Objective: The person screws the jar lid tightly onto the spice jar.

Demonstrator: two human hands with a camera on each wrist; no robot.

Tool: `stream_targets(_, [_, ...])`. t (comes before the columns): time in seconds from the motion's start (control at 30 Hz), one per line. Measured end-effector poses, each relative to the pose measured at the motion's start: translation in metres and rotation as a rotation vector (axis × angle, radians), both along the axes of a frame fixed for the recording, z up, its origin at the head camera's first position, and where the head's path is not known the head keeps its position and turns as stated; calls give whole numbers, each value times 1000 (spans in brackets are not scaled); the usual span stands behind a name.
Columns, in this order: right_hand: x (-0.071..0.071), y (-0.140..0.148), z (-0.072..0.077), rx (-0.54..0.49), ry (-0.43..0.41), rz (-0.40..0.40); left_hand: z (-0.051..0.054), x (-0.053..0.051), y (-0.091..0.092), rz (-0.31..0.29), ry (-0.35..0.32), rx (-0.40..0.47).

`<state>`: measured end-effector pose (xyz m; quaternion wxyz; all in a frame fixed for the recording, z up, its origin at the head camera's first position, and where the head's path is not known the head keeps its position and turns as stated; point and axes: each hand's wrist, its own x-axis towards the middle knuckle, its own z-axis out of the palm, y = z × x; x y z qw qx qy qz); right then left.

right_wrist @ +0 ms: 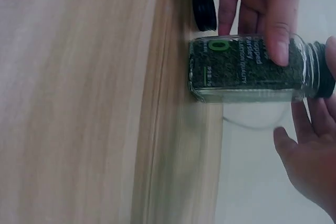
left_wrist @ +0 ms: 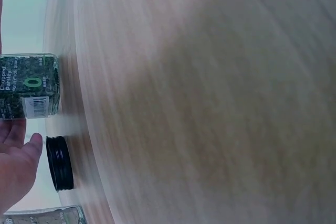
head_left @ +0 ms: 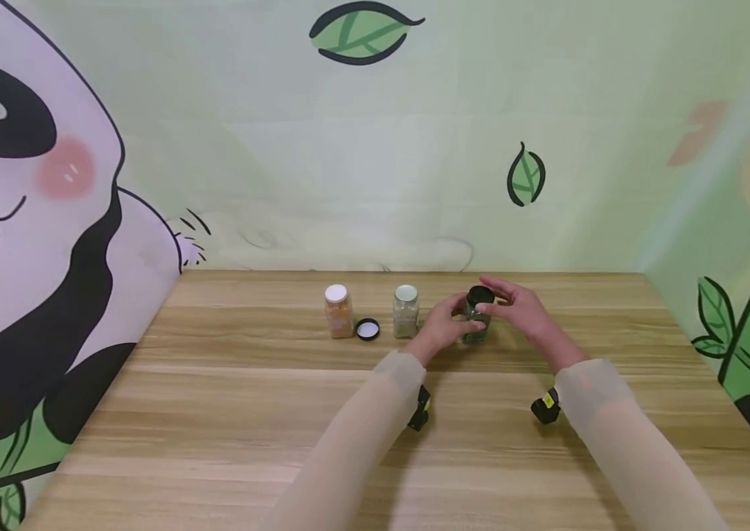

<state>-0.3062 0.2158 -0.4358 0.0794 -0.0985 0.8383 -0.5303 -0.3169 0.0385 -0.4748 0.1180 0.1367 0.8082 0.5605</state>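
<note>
A glass jar of chopped parsley stands upright toward the right of the group, its label readable in the left wrist view. My left hand grips the jar's body, thumb across the near side. At the top, my right hand holds the black lid between thumb and fingers. In the right wrist view the lid sits on the jar's threaded neck. A loose black lid lies beside the parsley jar; in the head view my left hand hides it.
Left of my hands stand a white-topped jar with pale contents and a white-topped jar with orange contents. Between them an upturned black lid lies on the wooden table. A panda-printed backdrop rises behind.
</note>
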Motion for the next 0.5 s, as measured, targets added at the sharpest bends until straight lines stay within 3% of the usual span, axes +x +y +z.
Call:
stream_targets(0.13, [0, -5, -1, 113, 95, -47, 1, 0, -1, 1, -10, -1])
stream_targets(0.23, [0, -10, -2, 135, 117, -84, 1, 0, -2, -1, -10, -1])
stream_targets(0.4, [1, -18, -4, 101, 91, -142, 1, 1, -2, -4, 4, 3])
stream_targets(0.5, [2, -16, -6, 76, 79, -104, 0, 2, -1, 1, 11, -1])
